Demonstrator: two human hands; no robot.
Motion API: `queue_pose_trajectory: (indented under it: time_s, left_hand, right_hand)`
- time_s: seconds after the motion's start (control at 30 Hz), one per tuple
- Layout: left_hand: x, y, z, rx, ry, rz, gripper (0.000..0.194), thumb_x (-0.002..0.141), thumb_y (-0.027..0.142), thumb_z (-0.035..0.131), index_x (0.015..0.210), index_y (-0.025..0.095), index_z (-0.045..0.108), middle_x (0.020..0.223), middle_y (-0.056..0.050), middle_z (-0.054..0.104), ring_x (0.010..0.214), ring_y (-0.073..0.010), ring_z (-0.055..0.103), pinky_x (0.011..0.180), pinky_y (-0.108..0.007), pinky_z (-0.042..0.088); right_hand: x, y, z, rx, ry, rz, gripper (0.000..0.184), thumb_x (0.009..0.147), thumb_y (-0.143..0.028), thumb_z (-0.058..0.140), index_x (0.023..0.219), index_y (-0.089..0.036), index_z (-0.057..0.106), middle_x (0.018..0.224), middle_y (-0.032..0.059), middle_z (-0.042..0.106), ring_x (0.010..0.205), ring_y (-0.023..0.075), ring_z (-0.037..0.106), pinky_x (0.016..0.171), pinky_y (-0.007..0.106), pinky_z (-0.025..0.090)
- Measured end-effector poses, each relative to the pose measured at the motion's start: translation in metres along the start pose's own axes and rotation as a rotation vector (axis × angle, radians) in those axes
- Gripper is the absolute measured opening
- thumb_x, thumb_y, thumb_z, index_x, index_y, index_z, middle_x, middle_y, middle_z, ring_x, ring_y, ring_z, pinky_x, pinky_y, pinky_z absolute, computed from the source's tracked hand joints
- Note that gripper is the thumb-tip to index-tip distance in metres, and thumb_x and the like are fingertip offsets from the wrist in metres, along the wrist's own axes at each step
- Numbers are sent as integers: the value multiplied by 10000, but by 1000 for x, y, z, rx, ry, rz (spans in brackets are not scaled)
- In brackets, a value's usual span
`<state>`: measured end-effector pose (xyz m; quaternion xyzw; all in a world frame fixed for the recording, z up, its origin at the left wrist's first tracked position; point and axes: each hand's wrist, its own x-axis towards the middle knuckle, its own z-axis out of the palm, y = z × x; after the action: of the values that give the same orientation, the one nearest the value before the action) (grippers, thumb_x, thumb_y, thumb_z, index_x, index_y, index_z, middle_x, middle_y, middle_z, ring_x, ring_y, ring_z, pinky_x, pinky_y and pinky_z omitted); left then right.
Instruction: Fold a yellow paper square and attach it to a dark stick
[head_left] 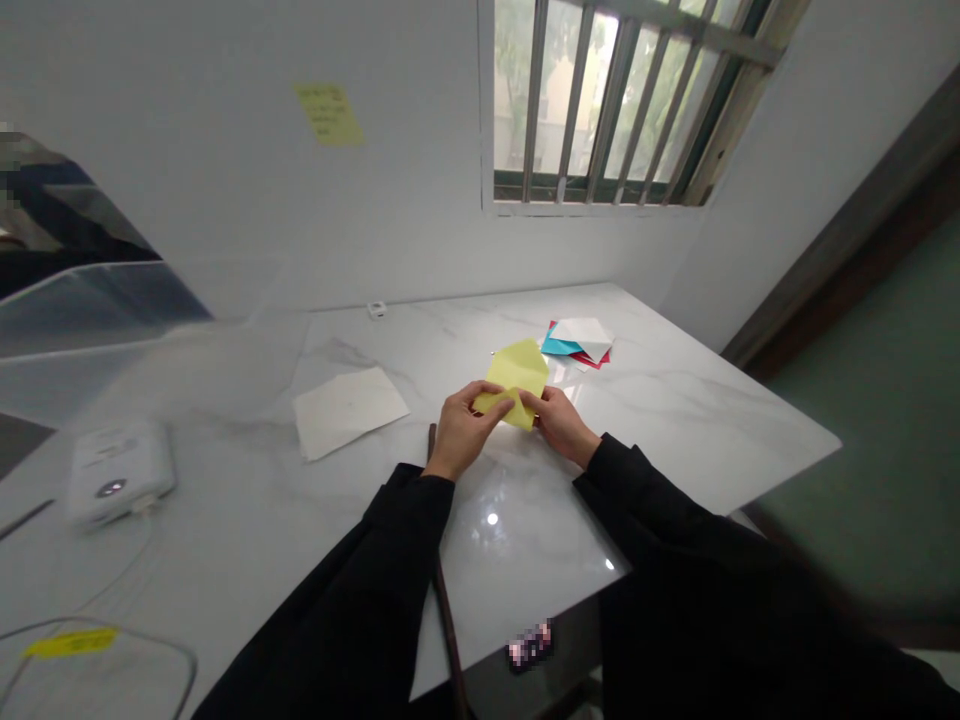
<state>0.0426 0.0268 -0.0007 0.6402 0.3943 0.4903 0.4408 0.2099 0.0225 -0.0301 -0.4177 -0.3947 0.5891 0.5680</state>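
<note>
Between both hands I hold a yellow piece of paper point(519, 368), raised a little over the marble-patterned table. It has folded edges and looks like a small envelope. My left hand point(466, 425) grips its left side, with the thumb pressed on the lower fold. On the right edge, my right hand point(562, 422) pinches it, thumb on the front and fingers behind. Just beyond lies a small pile of folded papers: a white one point(583, 335) on top, a blue one point(559, 346) and a red one under it.
White sheets point(349, 408) lie left of my hands. A white device point(120, 470) with a cable stands further left. A dark strip point(444, 600) runs along the table below my left arm. A barred window point(600, 110) and a yellow note point(328, 113) are on the wall.
</note>
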Motion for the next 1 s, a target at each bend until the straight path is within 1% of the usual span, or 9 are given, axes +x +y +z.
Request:
queue_pose_trajectory:
  time_s: [0.1, 0.17, 0.23, 0.33, 0.4, 0.53, 0.63, 0.77, 1.0]
  left_hand:
    - [0, 0, 0, -8, -6, 15, 345, 784, 398, 795, 1053, 198, 714, 925, -33, 708, 765, -177, 661, 682, -275, 539]
    - [-1, 1, -1, -45, -1, 21, 518, 779, 362, 796, 1258, 219, 657, 993, -44, 719, 812, -188, 684, 723, -287, 552]
    - [0, 1, -1, -77, 12, -7, 733, 760, 327, 807, 1436, 236, 541, 979, -44, 724, 820, -201, 699, 741, -303, 563]
    - [1, -2, -3, -101, 33, -57, 907, 736, 286, 815, 1548, 242, 413, 926, -36, 730, 803, -215, 712, 747, -325, 573]
    - [2, -4, -5, -113, 43, -83, 939, 730, 270, 816, 1564, 247, 385, 936, -40, 742, 806, -221, 720, 758, -341, 578]
    - [4, -7, -6, -133, 72, -137, 930, 718, 268, 830, 1547, 244, 410, 966, -52, 760, 800, -216, 727, 749, -343, 583]
    - [5, -7, -5, -208, 94, -176, 902, 697, 290, 852, 1504, 213, 458, 962, -58, 761, 784, -199, 727, 755, -335, 592]
    - [6, -8, -5, -353, 115, -221, 875, 678, 323, 869, 1450, 182, 484, 950, -60, 759, 841, -194, 736, 839, -360, 600]
    - [5, -6, -4, -381, 137, -240, 828, 633, 368, 906, 1351, 174, 544, 947, -71, 753, 918, -227, 733, 840, -358, 593]
  right_hand:
    - [-1, 2, 3, -34, -4, -9, 578, 614, -601, 889, 954, -163, 728, 866, 80, 754, 773, 199, 691, 675, 294, 532]
    - [-1, 2, 5, -69, -1, -17, 593, 617, -630, 878, 938, -157, 721, 845, 71, 742, 715, 175, 655, 619, 272, 494]
    - [-1, 3, 6, -103, 1, -17, 600, 633, -664, 854, 910, -152, 713, 812, 59, 720, 650, 145, 602, 556, 251, 439]
    - [-1, 1, 5, -138, -6, -26, 577, 697, -698, 791, 868, -155, 692, 753, 33, 671, 610, 119, 541, 508, 230, 378]
    - [-1, 0, 4, -135, -6, -48, 539, 725, -680, 772, 859, -167, 677, 749, 16, 647, 618, 111, 525, 502, 217, 358]
    - [2, -1, 0, -128, -2, -60, 472, 691, -600, 811, 809, -168, 658, 728, -4, 616, 591, 87, 477, 505, 214, 335]
    - [3, -1, -1, -156, -1, -62, 471, 689, -604, 804, 758, -165, 645, 651, -16, 575, 556, 86, 445, 505, 231, 321]
    - [2, -1, 0, -193, -1, -60, 476, 702, -611, 800, 700, -166, 631, 599, -14, 554, 529, 94, 431, 502, 252, 313]
    - [0, 1, 0, -263, -41, -94, 464, 724, -600, 805, 672, -169, 641, 558, -15, 546, 492, 101, 425, 487, 268, 323]
